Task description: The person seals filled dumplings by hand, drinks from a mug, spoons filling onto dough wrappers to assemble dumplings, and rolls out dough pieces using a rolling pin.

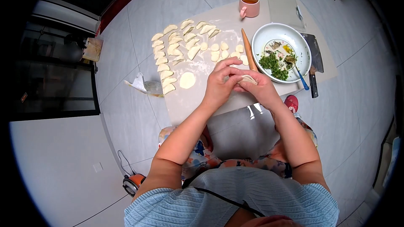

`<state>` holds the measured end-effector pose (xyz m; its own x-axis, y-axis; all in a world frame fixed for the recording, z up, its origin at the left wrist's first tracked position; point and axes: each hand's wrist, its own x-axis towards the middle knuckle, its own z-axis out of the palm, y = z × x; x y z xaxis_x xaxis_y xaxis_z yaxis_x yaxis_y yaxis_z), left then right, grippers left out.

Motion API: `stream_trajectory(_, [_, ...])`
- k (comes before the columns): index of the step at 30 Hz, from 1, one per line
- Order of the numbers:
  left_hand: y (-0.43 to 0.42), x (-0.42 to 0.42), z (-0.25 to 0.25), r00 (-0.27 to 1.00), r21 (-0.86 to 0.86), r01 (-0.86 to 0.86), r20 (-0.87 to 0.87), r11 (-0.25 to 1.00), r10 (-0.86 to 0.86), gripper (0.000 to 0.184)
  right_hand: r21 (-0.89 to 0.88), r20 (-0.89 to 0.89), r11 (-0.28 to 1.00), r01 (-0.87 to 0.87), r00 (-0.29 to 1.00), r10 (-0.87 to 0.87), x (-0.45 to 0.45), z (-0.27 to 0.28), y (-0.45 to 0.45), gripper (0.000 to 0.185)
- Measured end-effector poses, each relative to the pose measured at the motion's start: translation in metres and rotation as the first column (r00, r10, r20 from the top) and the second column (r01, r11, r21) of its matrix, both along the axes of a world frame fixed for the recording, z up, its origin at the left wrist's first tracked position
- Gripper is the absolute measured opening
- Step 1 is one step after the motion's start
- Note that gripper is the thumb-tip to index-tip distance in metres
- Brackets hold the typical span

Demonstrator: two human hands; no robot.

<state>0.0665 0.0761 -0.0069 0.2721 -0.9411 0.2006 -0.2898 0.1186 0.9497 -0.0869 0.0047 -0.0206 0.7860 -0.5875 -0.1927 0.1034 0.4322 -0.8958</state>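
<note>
A folded dumpling is held between my two hands above the table's near edge. My left hand pinches its left side, and my right hand is wrapped round its right side. Beyond the hands lie small dough pieces and a wooden rolling pin. One flat round wrapper rests left of my hands, beside rows of folded dumplings. To the right, a white bowl contains chopped greens and a blue-handled spoon.
On the table, a pink mug of brown liquid stands at the far side near a clear lid. A cleaver lies right of the bowl. A bag is beside the table's left edge.
</note>
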Motion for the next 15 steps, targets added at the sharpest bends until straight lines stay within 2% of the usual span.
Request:
stream_trajectory(1, [-0.0007,0.0018,-0.0026,1.000,0.001,0.000,0.000,1.000,0.000,0.006,-0.019,0.007,1.000,0.002,1.000,-0.002,0.0004,-0.0020,0.0003,0.032])
stream_trajectory(3, [-0.0019,0.0047,-0.0045,0.961,-0.093,0.029,0.277,0.995,-0.002,0.008,-0.037,0.013,0.999,0.004,1.000,-0.003,0.0002,-0.0038,0.0008,0.033])
stream_trajectory(6, [-0.0008,-0.0018,-0.0009,0.979,-0.068,-0.005,0.204,0.998,0.019,0.007,-0.043,0.040,0.999,0.010,0.999,-0.008,-0.0009,-0.0047,0.0002,0.033])
stream_trajectory(9, [-0.0007,-0.0027,0.0022,0.954,-0.058,0.035,0.299,0.998,-0.016,0.005,-0.096,0.027,0.995,0.001,1.000,0.001,-0.0020,-0.0052,-0.0011,0.035])
stream_trajectory(12, [-0.0014,-0.0022,-0.0011,0.962,-0.095,0.033,0.274,0.995,-0.006,0.005,-0.097,-0.004,0.994,0.044,0.999,-0.044,-0.0007,-0.0064,0.0008,0.036])
stream_trajectory(13, [-0.0010,-0.0020,-0.0003,0.962,-0.094,0.033,0.273,0.995,-0.006,0.005,-0.279,-0.066,0.960,0.026,0.997,-0.047,-0.0009,-0.0064,-0.0002,0.035])
stream_trajectory(14, [-0.0001,-0.0015,0.0009,0.917,-0.113,0.021,0.399,0.993,0.026,0.004,-0.449,-0.126,0.893,-0.003,0.990,-0.060,-0.0012,-0.0063,-0.0007,0.035])
stream_trajectory(15, [0.0007,-0.0015,0.0020,0.854,-0.134,0.012,0.516,0.991,0.059,0.003,-0.448,-0.126,0.894,-0.003,0.990,-0.060,-0.0019,-0.0036,-0.0008,0.035])
